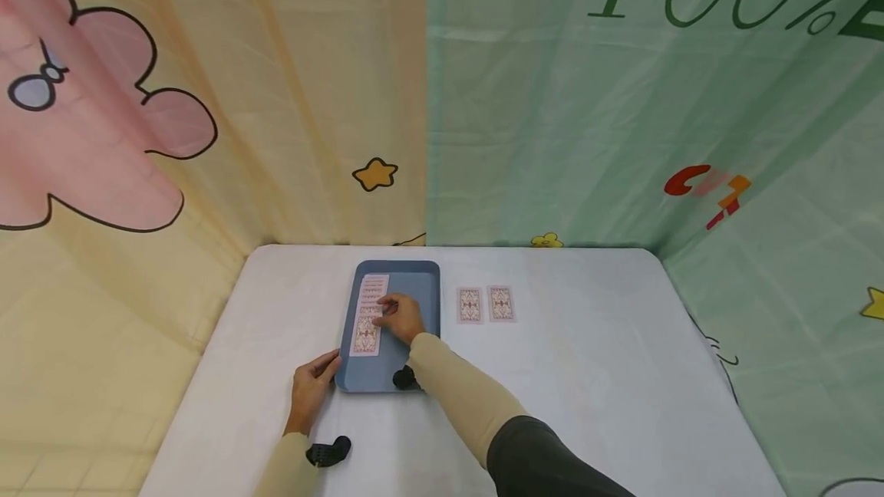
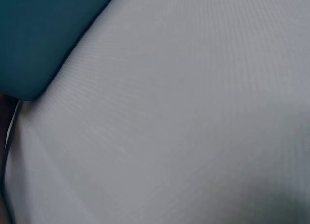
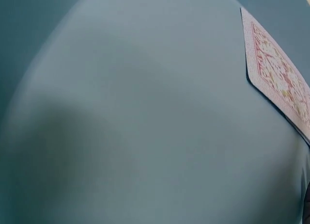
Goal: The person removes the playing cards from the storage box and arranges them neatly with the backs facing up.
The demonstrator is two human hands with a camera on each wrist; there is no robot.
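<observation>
A blue-grey tray (image 1: 369, 376) holds a column of overlapping patterned cards (image 1: 365, 337), backs up, along its left side. My left hand (image 1: 311, 390) holds the tray's lower left edge between thumb and fingers. Over the cards, my right hand (image 1: 403, 318) touches the column's right edge with its thumb and a finger spaced apart; whether a card is pinched is not clear. The left wrist view shows the tray's corner (image 2: 43, 35) with part of a dark finger beside it. One card (image 3: 276, 64) lies on the tray surface (image 3: 145, 112) in the right wrist view.
Two separate cards, a left one (image 1: 470, 305) and a right one (image 1: 501, 304), lie backs up on the white table (image 1: 587, 390) right of the tray. Printed curtains (image 1: 539, 129) hang behind and beside the table. Each wrist carries a black device.
</observation>
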